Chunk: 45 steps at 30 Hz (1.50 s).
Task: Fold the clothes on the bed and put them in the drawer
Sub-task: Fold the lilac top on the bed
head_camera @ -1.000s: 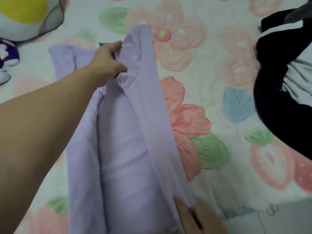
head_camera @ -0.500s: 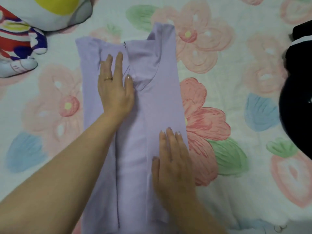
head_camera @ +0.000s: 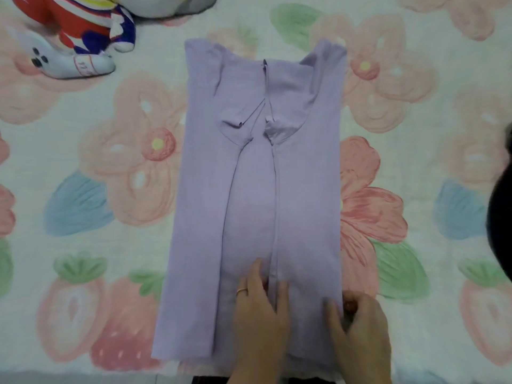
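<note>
— Both hands have slid down toward the hem in the last half second, haven't they?

— Yes. Earlier the left hand pressed up by the sleeves. It now lies at the bottom centre of the frame, fingers straight and flat on the lilac top, with a ring on one of them.

— And the right hand?

— It is at the lower right of the garment. Its thumb rests on the cloth and its fingers curl at the right edge, gripping it. That spot is somewhat blurred.

— What does everything lie on?

— A white bedspread printed with pink flowers, blue and green leaves and strawberries. It fills nearly the whole frame, with a thin grey strip along the bottom left edge.

— Which way does the top point?

— Its long axis runs from top to bottom of the frame, neckline toward the top and hem toward the bottom. Both sides are folded inward and meet near the middle, with the short sleeves lying on top. It makes a tall narrow strip in the centre of the frame.

— Anything else around it?

— A plush toy in red, white and blue sits at the upper left, apart from the top. A dark garment shows at the right edge, well apart from it.
</note>
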{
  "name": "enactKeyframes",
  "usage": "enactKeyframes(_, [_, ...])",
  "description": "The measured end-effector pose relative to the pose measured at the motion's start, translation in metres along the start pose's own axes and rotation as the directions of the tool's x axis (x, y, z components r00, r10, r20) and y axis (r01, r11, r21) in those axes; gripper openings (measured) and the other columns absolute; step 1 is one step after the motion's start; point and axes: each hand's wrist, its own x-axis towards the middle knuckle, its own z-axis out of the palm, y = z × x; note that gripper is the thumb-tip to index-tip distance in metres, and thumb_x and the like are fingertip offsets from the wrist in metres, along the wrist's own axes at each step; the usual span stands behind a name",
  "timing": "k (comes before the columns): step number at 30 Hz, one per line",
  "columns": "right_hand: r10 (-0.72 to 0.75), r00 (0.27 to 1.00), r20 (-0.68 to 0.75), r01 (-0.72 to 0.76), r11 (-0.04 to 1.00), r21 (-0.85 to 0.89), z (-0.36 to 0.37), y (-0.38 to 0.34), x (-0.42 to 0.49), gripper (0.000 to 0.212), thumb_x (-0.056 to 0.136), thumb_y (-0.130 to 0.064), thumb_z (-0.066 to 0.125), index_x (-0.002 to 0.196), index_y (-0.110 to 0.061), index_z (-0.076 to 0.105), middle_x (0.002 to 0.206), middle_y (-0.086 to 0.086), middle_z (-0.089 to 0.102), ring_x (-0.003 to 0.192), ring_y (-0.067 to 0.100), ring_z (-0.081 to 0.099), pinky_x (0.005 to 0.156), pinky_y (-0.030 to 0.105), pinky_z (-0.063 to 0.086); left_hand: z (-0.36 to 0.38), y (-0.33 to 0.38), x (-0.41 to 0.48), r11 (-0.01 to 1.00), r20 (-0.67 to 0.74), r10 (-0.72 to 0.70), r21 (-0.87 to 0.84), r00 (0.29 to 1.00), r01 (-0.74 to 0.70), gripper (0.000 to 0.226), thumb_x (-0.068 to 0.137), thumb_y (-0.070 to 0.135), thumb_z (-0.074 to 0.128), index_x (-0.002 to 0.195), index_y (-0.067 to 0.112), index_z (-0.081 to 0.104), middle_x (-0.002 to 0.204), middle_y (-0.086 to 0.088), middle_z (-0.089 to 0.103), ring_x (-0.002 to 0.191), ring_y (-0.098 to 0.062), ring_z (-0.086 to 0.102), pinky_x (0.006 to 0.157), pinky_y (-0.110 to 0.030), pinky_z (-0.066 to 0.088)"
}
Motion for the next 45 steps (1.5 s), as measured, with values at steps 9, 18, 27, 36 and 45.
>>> enactKeyframes(9, [0.203,0.936,0.287,-0.234,0.969,0.078,-0.035,0.024,0.013,0.028,0.076,-0.018,0.073,0.055,-0.012,0.056,0.039,-0.001,0.048,0.040,0.007,0.040,0.052,0.012,0.036,0.011,-0.002,-0.006,0.976,0.186,-0.046,-0.203,0.981,0.085,0.030,0.082,0.011,0.065,0.089,0.031,0.044,0.084,0.005,0.060,0.080,-0.018,0.058,0.066,-0.016,0.037])
enactKeyframes(18, [0.215,0.881,0.421,-0.217,0.975,-0.044,-0.027,0.007,0.014,0.029,0.074,-0.043,0.068,0.064,-0.017,0.059,0.053,-0.005,0.059,0.052,0.003,0.052,0.050,0.012,0.037,-0.039,-0.028,0.005,0.956,0.070,0.217,0.187,0.974,-0.226,0.033,0.082,0.046,0.050,0.110,0.031,0.057,0.063,0.002,0.061,0.052,-0.003,0.056,0.052,-0.016,0.046])
enactKeyframes(27, [0.145,0.869,0.474,-0.253,0.952,0.173,-0.031,0.001,0.004,0.015,0.077,-0.006,0.070,0.093,-0.006,0.068,0.085,0.011,0.072,0.082,0.025,0.067,0.076,0.040,0.051,-0.099,-0.060,0.022,0.931,-0.034,-0.364,0.028,0.931,0.365,0.083,0.069,0.019,0.080,0.134,0.010,0.030,0.110,-0.010,0.051,0.099,-0.031,0.055,0.080,-0.035,0.040])
enactKeyframes(36, [0.125,0.786,0.605,-0.486,0.729,0.481,-0.065,-0.030,0.020,0.017,0.078,0.005,0.064,0.092,-0.001,0.071,0.078,0.008,0.075,0.067,0.014,0.069,0.057,0.018,0.055,-0.137,-0.024,0.028,0.708,0.281,-0.378,-0.525,0.882,0.471,0.021,0.069,-0.003,0.070,0.089,-0.004,0.066,0.072,-0.017,0.072,0.052,-0.019,0.066,0.040,-0.024,0.049])
enactKeyframes(45, [0.070,0.835,0.546,-0.551,0.133,0.824,-0.100,-0.183,0.167,0.015,0.087,-0.010,0.054,0.072,-0.009,0.052,0.045,0.002,0.056,0.034,0.008,0.054,0.034,0.013,0.042,-0.151,0.125,0.194,0.273,0.185,-0.160,-0.936,0.970,0.224,0.026,0.089,-0.006,0.047,0.114,-0.002,0.048,0.095,-0.021,0.054,0.076,-0.022,0.062,0.048,-0.020,0.054])
